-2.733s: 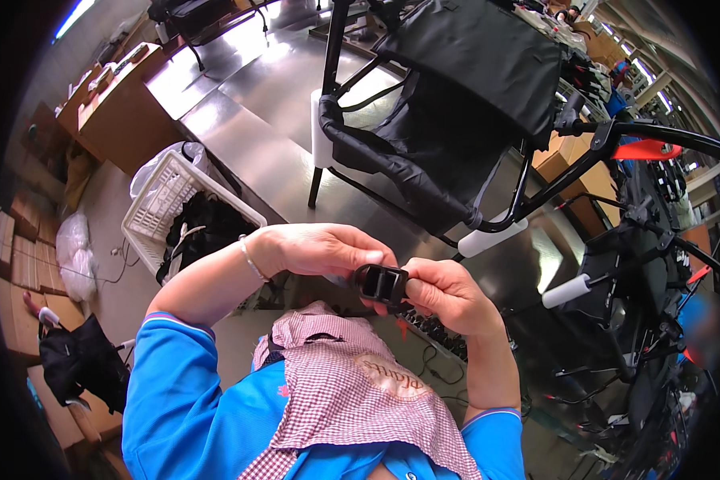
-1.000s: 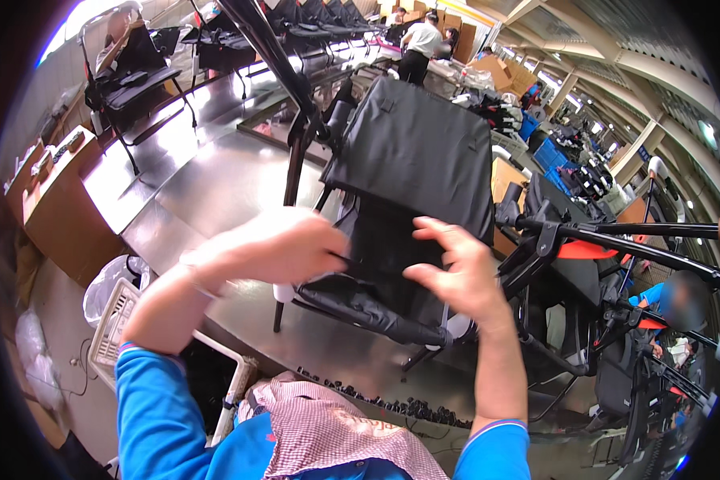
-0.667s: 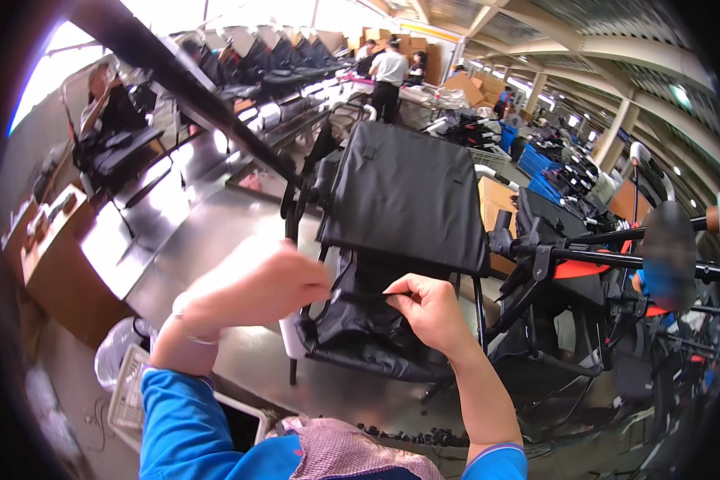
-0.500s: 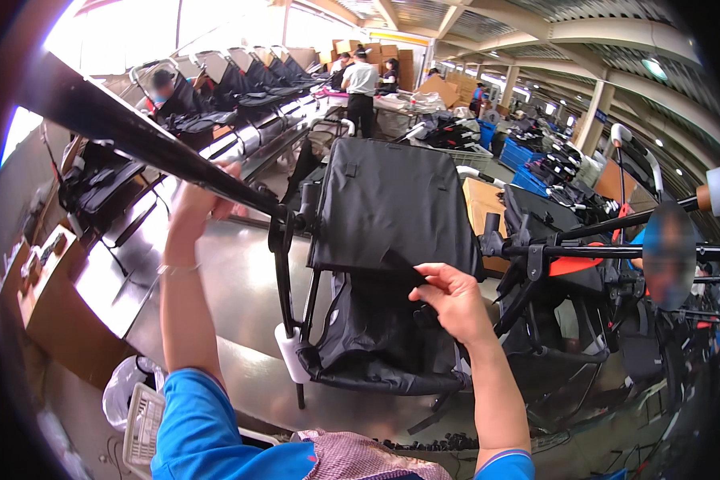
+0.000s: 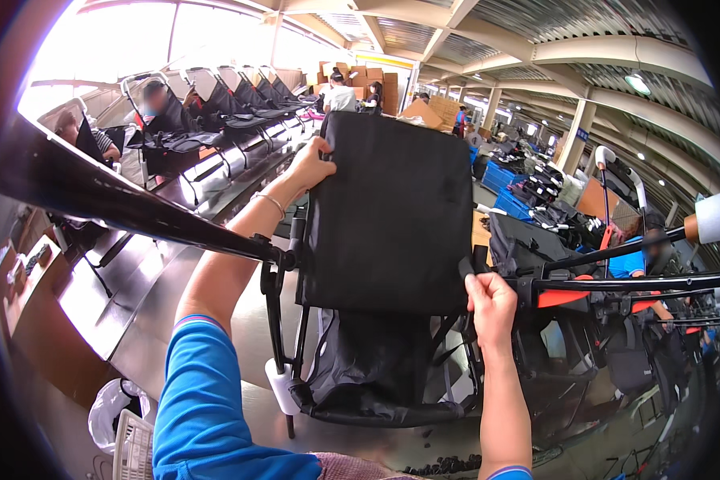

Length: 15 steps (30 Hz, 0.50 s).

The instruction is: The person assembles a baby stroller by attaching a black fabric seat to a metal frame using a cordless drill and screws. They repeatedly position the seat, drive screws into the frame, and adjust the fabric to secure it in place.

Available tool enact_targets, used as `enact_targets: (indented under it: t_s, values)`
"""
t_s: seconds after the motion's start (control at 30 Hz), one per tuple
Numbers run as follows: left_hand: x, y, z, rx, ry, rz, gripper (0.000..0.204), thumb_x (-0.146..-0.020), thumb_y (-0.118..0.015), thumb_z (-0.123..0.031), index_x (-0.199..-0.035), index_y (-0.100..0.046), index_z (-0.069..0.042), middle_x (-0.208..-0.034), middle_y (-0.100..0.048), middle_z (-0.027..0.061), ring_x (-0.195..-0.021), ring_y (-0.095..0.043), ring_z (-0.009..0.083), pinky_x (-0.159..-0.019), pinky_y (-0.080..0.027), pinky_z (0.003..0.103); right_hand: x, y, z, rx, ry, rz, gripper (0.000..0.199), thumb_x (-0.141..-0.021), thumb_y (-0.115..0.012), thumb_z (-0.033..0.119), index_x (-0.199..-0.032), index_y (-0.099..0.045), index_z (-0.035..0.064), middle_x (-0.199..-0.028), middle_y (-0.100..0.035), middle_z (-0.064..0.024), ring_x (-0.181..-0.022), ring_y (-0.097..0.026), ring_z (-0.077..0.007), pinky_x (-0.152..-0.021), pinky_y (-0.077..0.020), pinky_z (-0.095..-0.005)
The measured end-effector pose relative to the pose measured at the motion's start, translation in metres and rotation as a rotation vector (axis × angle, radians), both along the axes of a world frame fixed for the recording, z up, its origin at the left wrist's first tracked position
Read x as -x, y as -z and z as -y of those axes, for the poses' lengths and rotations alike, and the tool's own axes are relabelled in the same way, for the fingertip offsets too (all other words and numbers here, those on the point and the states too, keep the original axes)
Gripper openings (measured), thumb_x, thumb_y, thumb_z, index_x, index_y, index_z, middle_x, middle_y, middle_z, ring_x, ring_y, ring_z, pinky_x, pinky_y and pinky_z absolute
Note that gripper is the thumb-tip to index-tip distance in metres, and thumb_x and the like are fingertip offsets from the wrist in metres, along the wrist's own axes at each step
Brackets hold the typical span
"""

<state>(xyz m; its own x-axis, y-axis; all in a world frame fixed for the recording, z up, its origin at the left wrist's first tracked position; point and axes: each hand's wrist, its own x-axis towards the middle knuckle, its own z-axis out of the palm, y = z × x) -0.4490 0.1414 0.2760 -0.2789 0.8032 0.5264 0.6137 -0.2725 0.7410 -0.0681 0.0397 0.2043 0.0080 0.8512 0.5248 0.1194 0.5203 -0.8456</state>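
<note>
A black fabric panel [image 5: 388, 220], flat and squarish, rises in front of me on a partly built stroller. Its upper left edge is pinched by my left hand [image 5: 310, 165], thumb on the face and fingers curled behind. By the panel's lower right corner, my right hand [image 5: 493, 308] is closed on a short black strap [image 5: 466, 268], whose end pokes up past the thumb. Below hangs the black seat fabric [image 5: 372, 360] within the frame. A black frame tube [image 5: 152, 208] slants from the left to a joint beside the panel. A white sleeve [image 5: 278, 386] wraps the left leg.
Another black stroller frame with an orange part [image 5: 564, 296] crowds the right side. Several strollers [image 5: 252, 100] line the far left, with people among them. Blue crates [image 5: 500, 178] stand back right. A white basket [image 5: 132, 448] and plastic bag [image 5: 108, 416] are low left.
My left hand has moved from behind the slanting tube to the panel's upper left edge. My right hand went right with the strap. The panel now stands higher, its face smoother.
</note>
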Motion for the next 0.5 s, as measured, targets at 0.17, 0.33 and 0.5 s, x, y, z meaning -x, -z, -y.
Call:
enact_targets:
  t_s: [0.17,0.33,0.5]
  values:
    - [-0.023,-0.039,0.053,-0.221,0.033,-0.231,0.038,-0.066,-0.073,-0.014,-0.090,-0.045,-0.006,-0.079,-0.045,0.0062,-0.076,-0.045,0.0153,-0.067,-0.041,0.032,0.042,-0.034,-0.029,-0.253,0.189,0.069,0.018,-0.086,-0.068,0.013,-0.079,-0.061,-0.0024,-0.063,-0.058,-0.0008,-0.057,-0.051,-0.0058,-0.054,-0.0424,-0.0237]
    - [-0.042,-0.051,0.085,-0.336,0.048,-0.237,0.041,-0.064,-0.074,-0.013,-0.088,-0.041,-0.007,-0.080,-0.041,0.0033,-0.076,-0.041,0.0133,-0.068,-0.039,0.029,0.112,-0.077,-0.042,-0.508,0.187,0.086,0.013,-0.080,-0.070,0.014,-0.083,-0.067,0.0019,-0.067,-0.066,-0.0121,-0.058,-0.065,-0.0222,-0.057,-0.0488,-0.0302]
    - [-0.047,-0.053,0.106,-0.304,0.113,-0.271,0.037,-0.067,-0.070,-0.007,-0.090,-0.041,-0.007,-0.082,-0.041,0.0017,-0.079,-0.041,0.0113,-0.071,-0.039,0.026,0.163,-0.099,-0.038,-0.145,-0.307,-0.024,0.015,-0.082,-0.061,0.010,-0.089,-0.070,0.0003,-0.063,-0.063,-0.0050,-0.052,-0.056,-0.0135,-0.050,-0.0434,-0.0268]
